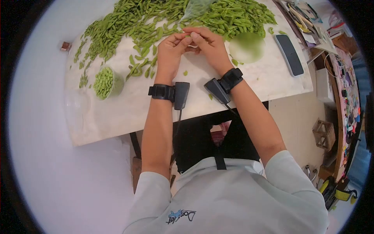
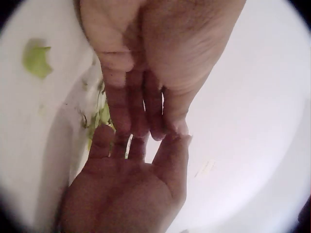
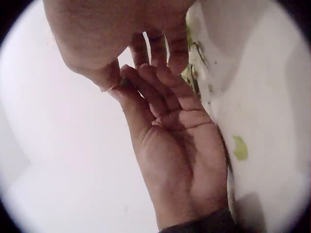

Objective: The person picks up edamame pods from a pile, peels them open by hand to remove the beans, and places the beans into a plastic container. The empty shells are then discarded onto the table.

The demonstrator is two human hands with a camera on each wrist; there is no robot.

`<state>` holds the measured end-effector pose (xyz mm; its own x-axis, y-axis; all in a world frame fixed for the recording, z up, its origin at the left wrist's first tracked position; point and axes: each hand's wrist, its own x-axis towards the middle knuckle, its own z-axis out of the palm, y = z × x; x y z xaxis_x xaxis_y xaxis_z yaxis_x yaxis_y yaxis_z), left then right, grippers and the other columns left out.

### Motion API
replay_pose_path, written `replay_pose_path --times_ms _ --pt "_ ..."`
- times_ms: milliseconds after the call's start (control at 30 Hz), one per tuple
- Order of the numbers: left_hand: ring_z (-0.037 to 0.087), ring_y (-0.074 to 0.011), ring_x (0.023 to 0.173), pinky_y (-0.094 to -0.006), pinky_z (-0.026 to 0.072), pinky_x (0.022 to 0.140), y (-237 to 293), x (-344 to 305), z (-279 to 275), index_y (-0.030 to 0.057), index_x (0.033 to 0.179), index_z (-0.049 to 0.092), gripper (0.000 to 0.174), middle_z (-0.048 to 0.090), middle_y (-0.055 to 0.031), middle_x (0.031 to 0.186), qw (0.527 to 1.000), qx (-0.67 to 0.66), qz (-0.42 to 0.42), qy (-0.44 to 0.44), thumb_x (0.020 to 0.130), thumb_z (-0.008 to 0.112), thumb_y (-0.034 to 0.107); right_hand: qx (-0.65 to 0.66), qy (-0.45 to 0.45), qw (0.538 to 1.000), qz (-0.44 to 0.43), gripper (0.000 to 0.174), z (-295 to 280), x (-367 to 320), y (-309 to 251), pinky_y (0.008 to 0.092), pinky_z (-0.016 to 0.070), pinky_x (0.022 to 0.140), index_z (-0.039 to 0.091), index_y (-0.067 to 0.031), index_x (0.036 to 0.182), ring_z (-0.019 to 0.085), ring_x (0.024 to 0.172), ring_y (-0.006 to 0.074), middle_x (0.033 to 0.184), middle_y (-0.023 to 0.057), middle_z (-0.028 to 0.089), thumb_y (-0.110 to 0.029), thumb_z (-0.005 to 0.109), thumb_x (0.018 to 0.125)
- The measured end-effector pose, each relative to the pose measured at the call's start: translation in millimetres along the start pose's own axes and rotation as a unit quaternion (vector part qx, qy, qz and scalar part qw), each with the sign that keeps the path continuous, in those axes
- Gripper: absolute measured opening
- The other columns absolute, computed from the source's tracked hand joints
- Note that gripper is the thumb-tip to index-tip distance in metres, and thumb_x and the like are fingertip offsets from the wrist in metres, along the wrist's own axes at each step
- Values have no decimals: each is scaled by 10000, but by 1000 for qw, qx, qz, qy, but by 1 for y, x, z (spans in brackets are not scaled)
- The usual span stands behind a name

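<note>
Over the table, my left hand and right hand meet fingertip to fingertip. Between the thumbs and index fingers they pinch a green soybean pod, mostly covered by the fingers; in the right wrist view only a dark green bit of the pod shows. Behind the hands spreads a big heap of green pods, with some loose pods near the left hand. To the left, a clear cup is filled with shelled green beans.
A clear plastic bag lies among the pods, beside a brighter green pile. Right of the hands is a blurred round patch, then a phone. Small green scraps dot the white tabletop. A cluttered shelf stands farther right.
</note>
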<state>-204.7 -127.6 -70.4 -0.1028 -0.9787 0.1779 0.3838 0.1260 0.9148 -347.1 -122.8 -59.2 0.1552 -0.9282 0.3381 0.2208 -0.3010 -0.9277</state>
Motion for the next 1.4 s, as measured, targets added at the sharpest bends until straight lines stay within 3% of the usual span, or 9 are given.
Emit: replay_pose_path --times_ms 367,467,567,633,733,867,933,1133,1400 --pt "617 -134 699 -251 518 654 -2 0 -2 -6 901 590 84 635 -65 830 1000 -10 -15 -2 873 622 67 25 -31 999 2 249 -3 0 4 204 458 548 665 -32 1053 557 675 70 906 17 589 -217 578 910" --pt "595 -145 777 -290 502 696 -9 5 -14 -20 1001 589 165 636 -79 917 999 32 -28 -22 919 556 119 22 -36 999 -7 241 -3 2 5 213 476 556 667 -39 1051 574 685 76 916 29 594 -211 590 901" --pt "590 -134 700 -292 508 659 6 0 2 -7 930 590 135 624 -63 825 997 -49 -24 -49 923 553 122 -5 -38 999 -14 236 -1 -1 -4 219 483 576 660 -44 1069 584 709 80 932 33 600 -185 608 887" --pt "581 -141 706 -305 511 677 3 2 -8 -11 942 591 165 621 -69 833 996 -60 -37 -63 933 537 145 -20 -58 998 -2 257 -1 0 -10 216 472 600 640 -44 1115 585 759 79 967 25 606 -152 609 883" --pt "561 -146 704 -327 516 693 15 -3 -5 -16 956 591 197 600 -66 819 990 -79 -96 -65 937 535 172 -34 -59 997 -25 227 -1 -1 -7 224 488 574 675 -48 1030 585 657 85 894 39 609 -162 670 833" --pt "542 -146 683 -354 521 706 9 -2 -16 -19 961 590 227 543 -37 763 982 -100 -132 -90 943 530 200 -75 -51 995 -28 223 -2 0 -4 209 472 571 676 -48 1023 582 651 81 884 40 615 -158 673 829" --pt "552 -143 762 -333 504 734 8 1 -20 7 1029 586 269 582 -40 885 979 -98 -140 -115 940 528 255 -109 -44 992 -35 222 -3 1 -3 207 467 572 673 -47 1024 581 655 79 880 43 620 -159 669 832" --pt "558 -133 828 -316 483 778 4 4 -24 42 1044 590 271 601 -32 951 974 -105 -142 -139 933 538 284 -167 -35 981 -90 250 -5 2 3 257 485 624 653 -38 1043 599 705 154 893 82 626 -207 627 861" --pt "560 -125 826 -308 465 781 4 3 -21 70 995 605 244 618 -15 933 977 -107 -146 -114 929 546 298 -339 -38 925 -167 241 -2 3 -4 339 495 754 614 -55 1084 596 867 297 987 118 608 -191 554 895"
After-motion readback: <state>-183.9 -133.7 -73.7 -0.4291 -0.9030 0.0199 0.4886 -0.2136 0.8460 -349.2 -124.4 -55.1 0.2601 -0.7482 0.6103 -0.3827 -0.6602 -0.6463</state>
